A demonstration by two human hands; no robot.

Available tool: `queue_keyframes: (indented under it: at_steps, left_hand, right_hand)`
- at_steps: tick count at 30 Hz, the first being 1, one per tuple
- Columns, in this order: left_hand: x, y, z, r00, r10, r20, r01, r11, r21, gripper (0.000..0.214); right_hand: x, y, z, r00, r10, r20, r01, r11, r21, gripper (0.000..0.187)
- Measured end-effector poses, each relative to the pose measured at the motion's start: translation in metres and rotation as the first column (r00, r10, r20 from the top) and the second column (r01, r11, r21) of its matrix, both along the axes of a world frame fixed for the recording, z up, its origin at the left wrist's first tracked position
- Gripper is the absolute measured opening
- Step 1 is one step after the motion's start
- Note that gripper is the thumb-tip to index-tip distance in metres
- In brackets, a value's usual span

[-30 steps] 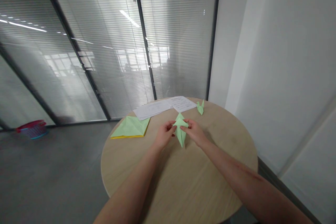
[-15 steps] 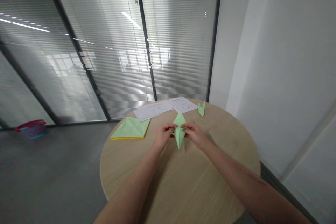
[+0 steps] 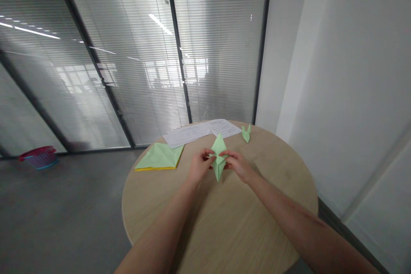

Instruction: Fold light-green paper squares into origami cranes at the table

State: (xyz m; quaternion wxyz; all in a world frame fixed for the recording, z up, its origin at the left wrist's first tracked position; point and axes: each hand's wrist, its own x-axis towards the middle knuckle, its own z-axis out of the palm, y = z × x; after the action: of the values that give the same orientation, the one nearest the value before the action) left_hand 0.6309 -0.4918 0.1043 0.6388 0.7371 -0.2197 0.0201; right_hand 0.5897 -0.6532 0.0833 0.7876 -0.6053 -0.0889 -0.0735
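A light green folded paper shape, long and pointed at both ends, is held just above the round wooden table. My left hand pinches its left side at the middle. My right hand pinches the right side at the same height. The fingertips of both hands meet on the paper's waist.
A stack of green and yellow folded paper sheets lies at the table's left rim. White printed sheets lie at the far edge, with a small finished green paper figure beside them. A red and blue basket stands on the floor at left.
The paper shape has been raised slightly and its upper point now stands a little higher; both hands have shifted a bit toward the middle while keeping their pinch.
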Motion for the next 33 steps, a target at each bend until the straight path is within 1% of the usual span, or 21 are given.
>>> queue_keyframes:
  at_steps: [2, 4, 5, 6, 7, 10, 12, 16, 20, 24, 26, 29, 33]
  left_hand:
    - [0.0, 0.0, 0.0, 1.0, 0.021, -0.014, -0.022, 0.997, -0.071, 0.034]
    - [0.0, 0.0, 0.001, 0.999, 0.018, -0.033, -0.022, 0.993, -0.113, 0.043]
    - [0.0, 0.0, 0.002, 0.999, 0.012, -0.043, -0.017, 0.992, -0.123, 0.046]
    - [0.0, 0.0, 0.002, 0.999, 0.004, -0.054, -0.011, 0.991, -0.13, 0.049]
    - [0.0, 0.0, 0.002, 0.998, -0.004, -0.065, -0.005, 0.991, -0.136, 0.051]
    - [0.0, 0.0, 0.003, 0.994, -0.027, -0.102, 0.012, 0.989, -0.145, 0.051]
    - [0.0, 0.001, 0.003, 0.991, -0.044, -0.125, 0.028, 0.991, -0.128, 0.046]
    - [0.001, 0.001, -0.001, 0.986, -0.088, -0.143, 0.085, 0.996, -0.025, 0.031]
    - [0.003, 0.0, -0.006, 0.98, -0.137, -0.143, 0.143, 0.989, 0.036, 0.032]
    - [0.005, -0.001, -0.009, 0.984, -0.135, -0.119, 0.142, 0.988, 0.054, 0.033]
    - [0.005, -0.001, -0.009, 0.985, -0.129, -0.112, 0.136, 0.989, 0.056, 0.033]
    - [0.005, -0.001, -0.009, 0.984, -0.134, -0.119, 0.14, 0.989, 0.039, 0.032]
    - [0.004, -0.001, -0.009, 0.98, -0.14, -0.139, 0.142, 0.99, 0.003, 0.029]
  right_hand:
    - [-0.003, 0.001, 0.004, 0.999, 0.025, 0.029, -0.026, 1.0, 0.007, 0.042]
    - [-0.005, 0.002, 0.006, 0.998, 0.049, 0.05, -0.05, 0.998, 0.027, 0.067]
    - [-0.005, 0.002, 0.006, 0.997, 0.054, 0.053, -0.056, 0.998, 0.038, 0.076]
    - [-0.005, 0.002, 0.006, 0.997, 0.059, 0.049, -0.061, 0.997, 0.044, 0.08]
    - [-0.004, 0.002, 0.005, 0.997, 0.068, 0.039, -0.07, 0.997, 0.04, 0.077]
    - [0.0, 0.001, -0.001, 0.995, 0.096, -0.005, -0.096, 0.995, -0.01, 0.052]
    - [0.002, 0.001, -0.003, 0.996, 0.088, -0.019, -0.089, 0.995, -0.044, 0.043]
    - [0.004, -0.001, -0.005, 0.999, 0.049, 0.01, -0.048, 0.994, -0.097, 0.04]
    - [0.006, -0.001, -0.005, 1.0, 0.023, 0.007, -0.022, 0.993, -0.113, 0.036]
    - [0.007, 0.0, -0.007, 0.999, -0.026, -0.038, 0.02, 0.99, -0.14, 0.035]
    - [0.007, 0.0, -0.008, 0.998, -0.027, -0.049, 0.019, 0.989, -0.146, 0.035]
    - [0.007, 0.0, -0.009, 0.999, -0.022, -0.049, 0.015, 0.991, -0.135, 0.037]
    - [0.007, 0.0, -0.009, 0.999, -0.047, -0.023, 0.044, 0.99, -0.133, 0.035]
